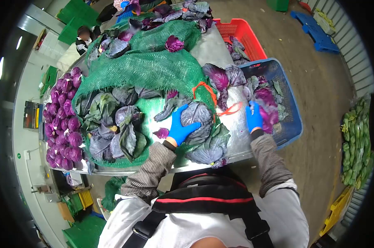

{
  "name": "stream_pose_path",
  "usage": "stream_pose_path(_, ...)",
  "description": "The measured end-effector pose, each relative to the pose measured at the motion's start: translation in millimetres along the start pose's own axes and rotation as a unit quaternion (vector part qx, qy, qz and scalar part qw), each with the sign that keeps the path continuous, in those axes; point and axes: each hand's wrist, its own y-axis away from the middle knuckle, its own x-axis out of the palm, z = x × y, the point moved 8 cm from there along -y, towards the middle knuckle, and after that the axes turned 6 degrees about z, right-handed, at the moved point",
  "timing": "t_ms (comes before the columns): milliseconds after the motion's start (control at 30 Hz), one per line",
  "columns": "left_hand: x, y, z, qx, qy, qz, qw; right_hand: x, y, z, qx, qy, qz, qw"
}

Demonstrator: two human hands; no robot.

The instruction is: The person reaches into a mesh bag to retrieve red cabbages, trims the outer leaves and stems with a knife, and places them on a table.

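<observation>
My left hand (181,127), in a blue glove, presses around the near left side of a red cabbage (198,118), thumb and fingers spread over its surface. The cabbage still has dull outer leaves and sits on the table. Blue-gloved too, my right hand (254,117) is at the near left edge of a blue crate (292,103) with loose purple leaves (266,97) inside. Its fingers look curled; what they hold, if anything, I cannot make out. Between the hands lie an orange-red strap (230,109) and a large loose leaf (209,151).
Green netting (141,68) lies across the metal table (239,142), with untrimmed cabbages (127,115) on it. Trimmed purple cabbages (65,120) are piled at the left. A red crate (249,37) stands beyond the blue one. Another person (84,41) is at the far left.
</observation>
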Motion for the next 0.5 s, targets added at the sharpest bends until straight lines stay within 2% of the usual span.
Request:
stream_pose_path(67, 10, 9, -25, 0.063, -0.002, 0.003, 0.998, -22, 5, 50, 0.083, 0.057, 0.079, 0.992)
stream_pose_path(100, 15, 11, -25, 0.067, -0.045, 0.004, 0.997, -13, 15, 75, 0.055, 0.051, 0.144, 0.987)
stream_pose_path(167, 21, 12, -12, 0.077, -0.048, 0.001, 0.996, 18, 48, 108, -0.003, 0.056, 0.257, 0.965)
stream_pose_path(200, 22, 12, -8, 0.094, -0.049, -0.004, 0.994, 29, 68, 128, 0.022, 0.019, 0.353, 0.935)
stream_pose_path(267, 25, 13, -9, 0.08, -0.058, 0.008, 0.995, 37, 79, 143, -0.1, 0.052, 0.291, 0.95)
stream_pose_path(333, 28, 23, -19, 0.108, -0.118, 0.027, 0.987, 29, 80, 156, -0.093, 0.079, 0.296, 0.947)
stream_pose_path(400, 31, 34, -15, 0.097, -0.109, 0.019, 0.989, 19, 78, 171, -0.086, 0.108, 0.304, 0.943)
stream_pose_path(467, 27, 50, -20, 0.109, -0.168, -0.037, 0.979, 19, 76, 178, -0.093, 0.135, 0.327, 0.931)
stream_pose_path(500, 22, 55, -18, 0.105, -0.138, -0.055, 0.983, 21, 76, 173, -0.093, 0.136, 0.33, 0.93)
